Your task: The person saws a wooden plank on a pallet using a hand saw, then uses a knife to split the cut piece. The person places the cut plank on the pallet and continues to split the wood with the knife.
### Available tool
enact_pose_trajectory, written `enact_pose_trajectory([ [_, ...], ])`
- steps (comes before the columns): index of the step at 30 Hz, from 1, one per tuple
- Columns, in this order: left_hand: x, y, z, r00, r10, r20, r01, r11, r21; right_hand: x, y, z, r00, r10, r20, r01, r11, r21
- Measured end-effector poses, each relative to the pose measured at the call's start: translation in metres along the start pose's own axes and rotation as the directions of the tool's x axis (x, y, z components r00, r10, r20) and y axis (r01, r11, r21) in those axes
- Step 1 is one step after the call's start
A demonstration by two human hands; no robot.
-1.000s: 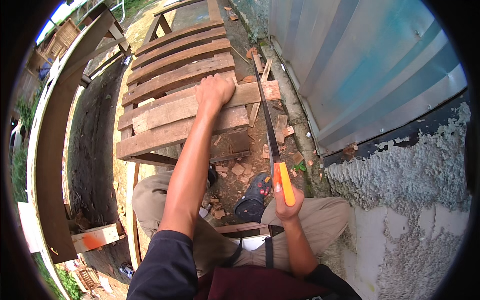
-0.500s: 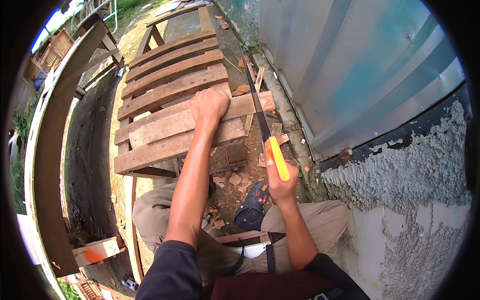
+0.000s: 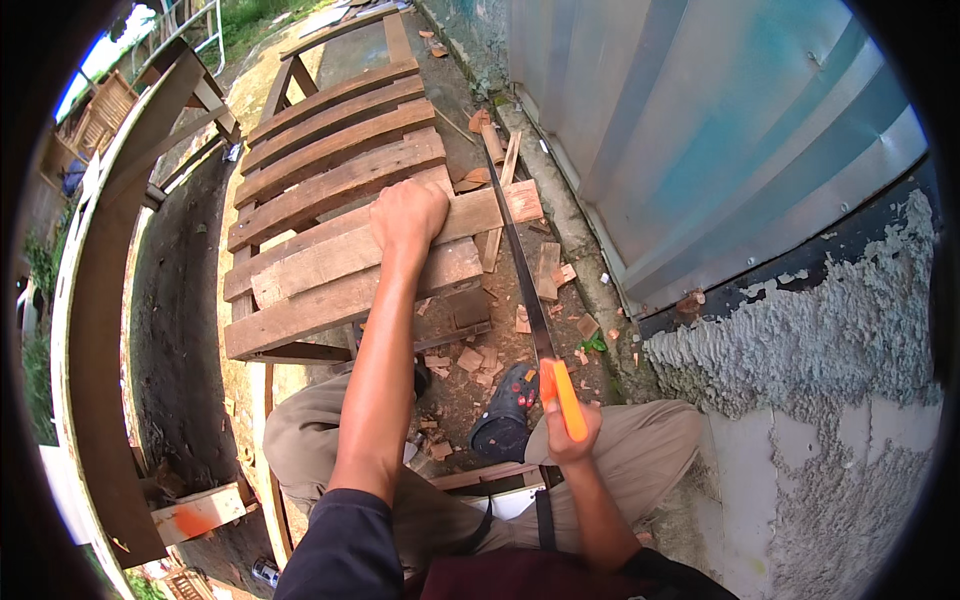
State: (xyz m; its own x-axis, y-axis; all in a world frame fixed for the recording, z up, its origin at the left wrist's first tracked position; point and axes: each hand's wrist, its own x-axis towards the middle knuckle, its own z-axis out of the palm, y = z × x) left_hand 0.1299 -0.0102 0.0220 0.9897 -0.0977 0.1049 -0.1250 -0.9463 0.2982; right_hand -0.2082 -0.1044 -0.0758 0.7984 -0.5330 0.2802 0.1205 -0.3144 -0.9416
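Observation:
A handsaw (image 3: 527, 275) with a long dark blade and an orange-yellow handle is held by my right hand (image 3: 572, 440), low over my right knee. Its blade slants up and away, crossing a wooden plank (image 3: 320, 262) near the right end. That plank lies over a slatted wooden bench (image 3: 340, 160), its end sticking out past the slats on the right. My left hand (image 3: 410, 213) is closed, bearing down on the plank left of the blade; its fingertips are hidden.
Small wood offcuts (image 3: 480, 362) litter the ground below the bench, around my dark clog (image 3: 505, 415). A corrugated metal sheet (image 3: 690, 140) and rough plastered wall (image 3: 800, 330) run along the right. A large wooden frame (image 3: 110, 300) stands at the left.
My right hand has drawn the saw back toward me, so more blade shows on the near side of the plank. The left hand stays on the plank.

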Motion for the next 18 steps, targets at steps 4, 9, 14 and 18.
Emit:
enact_pose_trajectory([
  [4,0.003,0.006,-0.001,1.0,0.012,-0.004,-0.012,1.0,0.003,0.115,-0.012,0.05,0.997,-0.015,-0.072,0.021,0.996,0.086],
  [9,0.002,-0.005,-0.001,1.0,-0.024,-0.004,0.024,1.0,0.01,0.025,0.007,0.022,0.994,-0.111,0.022,0.112,0.991,-0.068],
  [14,0.001,-0.007,0.002,0.999,-0.041,-0.014,0.041,0.999,0.012,-0.081,0.006,-0.036,0.995,0.023,0.095,-0.014,0.995,-0.095],
  [18,-0.003,0.004,-0.002,1.0,-0.028,-0.003,0.028,1.0,0.009,-0.001,0.009,0.007,0.994,-0.106,0.023,0.107,0.992,-0.069],
])
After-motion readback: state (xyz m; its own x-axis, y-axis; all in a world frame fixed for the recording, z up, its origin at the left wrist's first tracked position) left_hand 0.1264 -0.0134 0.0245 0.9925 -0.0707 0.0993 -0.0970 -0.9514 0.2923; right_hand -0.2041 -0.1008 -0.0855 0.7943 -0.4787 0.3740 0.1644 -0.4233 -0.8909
